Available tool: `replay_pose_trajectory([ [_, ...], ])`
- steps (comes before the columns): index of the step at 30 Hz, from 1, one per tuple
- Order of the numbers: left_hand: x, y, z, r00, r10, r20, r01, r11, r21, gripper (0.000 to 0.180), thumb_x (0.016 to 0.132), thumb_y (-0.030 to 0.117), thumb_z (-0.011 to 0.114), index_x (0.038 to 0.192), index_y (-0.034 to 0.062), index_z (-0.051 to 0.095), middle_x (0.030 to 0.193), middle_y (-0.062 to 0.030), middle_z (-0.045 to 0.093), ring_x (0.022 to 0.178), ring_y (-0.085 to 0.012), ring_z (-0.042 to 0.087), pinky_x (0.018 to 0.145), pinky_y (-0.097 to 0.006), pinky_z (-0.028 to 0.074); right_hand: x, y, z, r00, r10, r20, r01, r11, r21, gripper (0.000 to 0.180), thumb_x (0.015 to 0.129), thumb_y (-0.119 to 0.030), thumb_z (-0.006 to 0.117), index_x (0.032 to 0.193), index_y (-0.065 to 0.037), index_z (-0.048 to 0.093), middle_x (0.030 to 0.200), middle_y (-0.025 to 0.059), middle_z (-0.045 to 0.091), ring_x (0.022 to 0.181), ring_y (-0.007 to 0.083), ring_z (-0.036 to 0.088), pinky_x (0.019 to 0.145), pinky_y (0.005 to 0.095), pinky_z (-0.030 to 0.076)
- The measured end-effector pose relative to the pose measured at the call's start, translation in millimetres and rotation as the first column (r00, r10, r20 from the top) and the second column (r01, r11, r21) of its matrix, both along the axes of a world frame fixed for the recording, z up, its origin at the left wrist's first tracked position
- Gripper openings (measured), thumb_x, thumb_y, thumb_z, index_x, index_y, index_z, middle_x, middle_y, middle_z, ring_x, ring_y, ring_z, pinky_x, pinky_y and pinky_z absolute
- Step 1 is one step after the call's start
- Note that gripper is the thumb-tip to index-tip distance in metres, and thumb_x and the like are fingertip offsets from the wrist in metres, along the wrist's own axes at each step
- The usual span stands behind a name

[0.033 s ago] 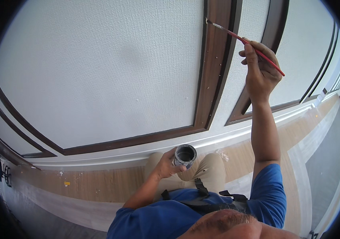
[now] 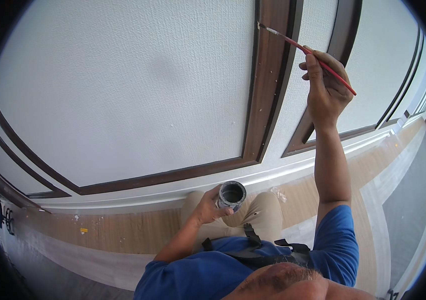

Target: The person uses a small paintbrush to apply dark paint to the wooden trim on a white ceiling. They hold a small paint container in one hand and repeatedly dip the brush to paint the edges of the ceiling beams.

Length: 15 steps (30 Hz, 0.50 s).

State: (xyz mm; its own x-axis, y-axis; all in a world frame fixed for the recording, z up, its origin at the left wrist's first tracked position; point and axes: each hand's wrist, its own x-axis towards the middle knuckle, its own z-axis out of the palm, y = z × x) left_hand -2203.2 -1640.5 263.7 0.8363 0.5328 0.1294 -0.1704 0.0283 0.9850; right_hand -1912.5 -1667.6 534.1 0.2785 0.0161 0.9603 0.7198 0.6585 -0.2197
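My right hand (image 2: pixel 325 92) is raised to the wall, its fingers closed around a thin paintbrush with a red handle (image 2: pixel 294 44). The brush's dark tip meets the left edge of the dark brown wooden moulding (image 2: pixel 264 92), near the top of the view. Small pale spots dot that moulding. Low over my lap, my left hand (image 2: pixel 208 208) grips a small round paint can (image 2: pixel 233 192) from its left side. The can is uncovered, with dark paint inside and smears on its rim.
A white textured wall panel (image 2: pixel 138 100) fills the left and middle, framed by dark moulding. A white baseboard (image 2: pixel 173 192) runs below. The wood-look floor (image 2: pixel 128 232) has pale covering strips, a small yellow piece (image 2: pixel 84 230), and crumpled clear plastic (image 2: pixel 279 194) by my knee.
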Motion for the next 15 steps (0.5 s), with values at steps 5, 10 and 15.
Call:
replay_pose_trajectory([
  [5,-1.4,2.2,-1.8,1.000,0.006,-0.006,-0.006,1.000,0.026,0.086,0.069,0.035,0.093,0.137,0.0006,0.053,0.128,-0.0087,0.062,0.121,-0.0190,0.056,0.106,-0.034,0.042,1.7,1.1,4.3,0.998,-0.053,0.023,0.053,0.999,-0.006,0.013,0.093,-0.009,0.073,0.104,-0.001,0.071,0.090,0.0085,0.073,0.078,0.0119,0.070,0.065,0.0220,0.055],
  [10,-4.6,9.5,2.2,0.999,0.049,-0.001,-0.049,0.998,0.051,0.088,0.068,0.040,0.094,0.135,-0.0002,0.054,0.126,-0.0093,0.064,0.119,-0.0190,0.057,0.105,-0.034,0.043,6.3,-0.1,9.4,0.994,-0.066,0.082,0.065,0.998,0.009,0.012,0.093,-0.008,0.072,0.103,-0.002,0.072,0.089,0.0087,0.073,0.080,0.0127,0.071,0.066,0.0227,0.056],
  [15,-8.3,10.3,6.0,0.996,0.085,-0.020,-0.084,0.994,0.068,0.091,0.066,0.044,0.094,0.134,-0.0013,0.055,0.124,-0.0099,0.065,0.117,-0.0193,0.058,0.105,-0.035,0.043,6.8,-3.0,9.2,0.993,-0.082,0.081,0.083,0.996,-0.012,0.012,0.092,-0.008,0.073,0.103,-0.002,0.072,0.092,0.0095,0.074,0.082,0.0145,0.073,0.068,0.0235,0.058],
])
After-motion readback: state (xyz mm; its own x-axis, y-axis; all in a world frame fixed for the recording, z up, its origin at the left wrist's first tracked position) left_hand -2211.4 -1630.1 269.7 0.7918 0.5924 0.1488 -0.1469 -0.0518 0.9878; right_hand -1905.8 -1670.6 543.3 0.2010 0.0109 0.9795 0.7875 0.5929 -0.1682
